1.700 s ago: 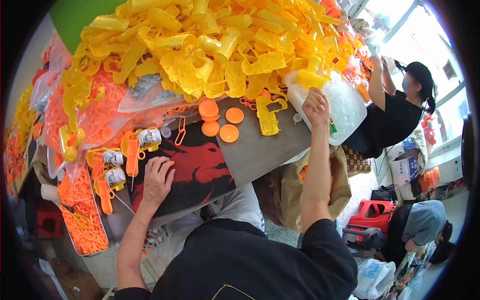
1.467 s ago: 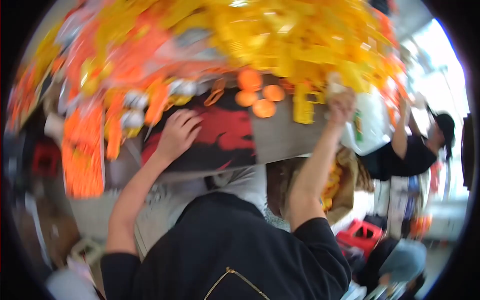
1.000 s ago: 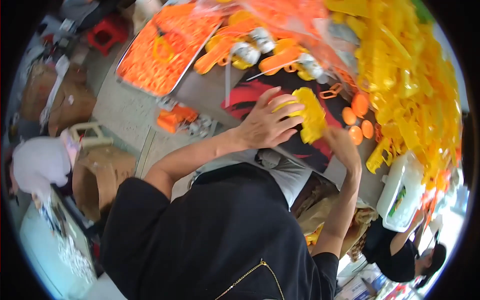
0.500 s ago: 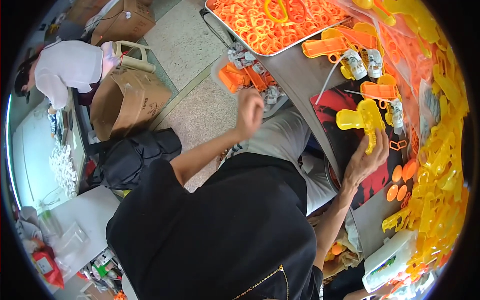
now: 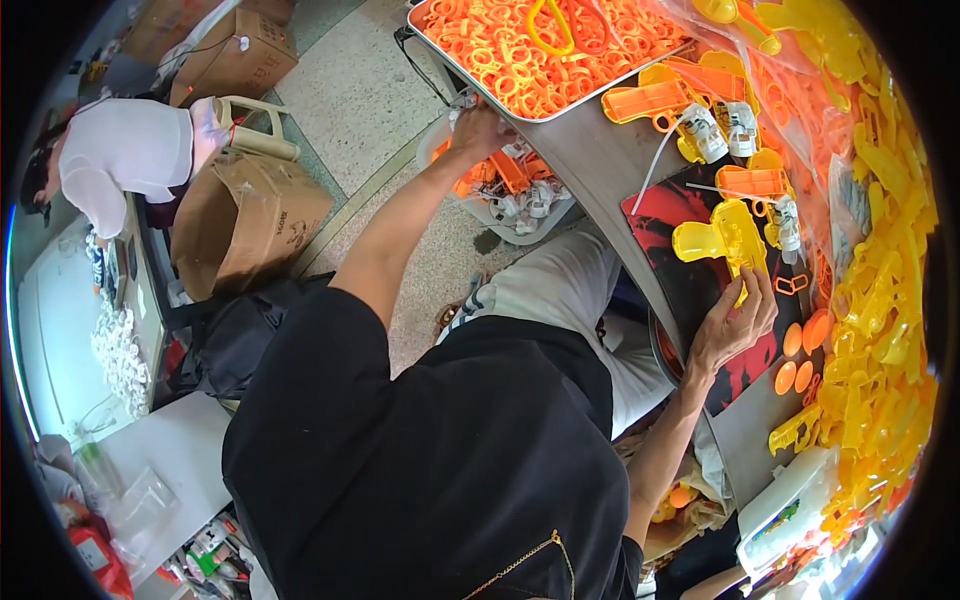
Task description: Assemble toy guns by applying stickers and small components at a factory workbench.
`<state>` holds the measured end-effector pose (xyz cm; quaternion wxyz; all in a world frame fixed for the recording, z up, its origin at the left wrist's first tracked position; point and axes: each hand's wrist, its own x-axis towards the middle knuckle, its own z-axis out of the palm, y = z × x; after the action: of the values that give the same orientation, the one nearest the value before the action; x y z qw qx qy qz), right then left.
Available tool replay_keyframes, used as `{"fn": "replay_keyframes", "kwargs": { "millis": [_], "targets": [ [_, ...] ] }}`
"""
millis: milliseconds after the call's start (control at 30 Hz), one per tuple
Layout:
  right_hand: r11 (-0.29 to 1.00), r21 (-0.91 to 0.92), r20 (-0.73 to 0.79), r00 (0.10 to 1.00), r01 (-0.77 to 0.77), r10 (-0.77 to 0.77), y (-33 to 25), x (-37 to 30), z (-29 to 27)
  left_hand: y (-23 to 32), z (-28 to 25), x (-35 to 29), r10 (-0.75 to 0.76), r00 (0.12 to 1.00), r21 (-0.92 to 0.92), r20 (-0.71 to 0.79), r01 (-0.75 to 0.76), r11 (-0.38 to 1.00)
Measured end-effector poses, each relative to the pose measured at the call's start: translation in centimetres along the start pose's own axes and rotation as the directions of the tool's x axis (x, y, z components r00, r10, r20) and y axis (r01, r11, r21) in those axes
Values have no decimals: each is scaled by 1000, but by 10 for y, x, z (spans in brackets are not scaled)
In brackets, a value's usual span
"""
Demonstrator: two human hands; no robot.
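Observation:
My right hand (image 5: 735, 325) rests over the dark red-and-black mat (image 5: 655, 215), its fingers closed on the grip of a yellow plastic toy gun shell (image 5: 735, 238). At the far side, my left hand (image 5: 480, 132) reaches over a whitish bin (image 5: 520, 236) on the floor, beside the tray's edge. That bin holds orange plastic pieces (image 5: 508, 172) and small white-grey parts (image 5: 537, 205). The left fingers point away and are mostly hidden, so what they touch does not show. Near the gun shell lie orange ovals (image 5: 792, 340) and an orange link-shaped piece (image 5: 790, 285).
A metal tray (image 5: 548, 117) heaped with orange rings stands at the table's far end. Orange-and-yellow assemblies (image 5: 650, 102) lie beyond the mat. Yellow parts (image 5: 885, 340) pile up along the right. A cardboard box (image 5: 265, 215) and another person (image 5: 125, 150) are at the left.
My left hand has moved away from my body, from above my leg to the bin beside the tray. My right hand stays on the yellow toy gun shell, nearly in place.

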<state>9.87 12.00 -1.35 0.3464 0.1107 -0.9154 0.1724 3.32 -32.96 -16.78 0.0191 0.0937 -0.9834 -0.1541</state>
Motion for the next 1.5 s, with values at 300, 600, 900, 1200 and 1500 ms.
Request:
{"fn": "replay_keyframes", "kwargs": {
  "millis": [300, 600, 900, 1200, 1500],
  "targets": [
    [997, 71, 12, 1000, -6, 5, -2, 5, 2, 25, -73, -132, -4, 958, -724, -285, -213, 656],
    [995, 92, -56, 998, 23, -18, -17, 7, -6, 41, -122, -144, -134, 989, -970, -59, -25, 241],
    [669, 718, 79, 932, 192, -352, -147, -14, -11, 124, -175, -149, -49, 992, -970, 117, 104, -218],
    [533, 794, 312, 949, -292, 55, -146, -13, -21, 198, -167, -156, 130, 943, -774, 306, 326, -544],
    [-406, 765, 608, 769, -500, 198, -119, 7, -44, 224, -170, -154, 368, 844, -399, 391, 516, -759]
  ]
}}
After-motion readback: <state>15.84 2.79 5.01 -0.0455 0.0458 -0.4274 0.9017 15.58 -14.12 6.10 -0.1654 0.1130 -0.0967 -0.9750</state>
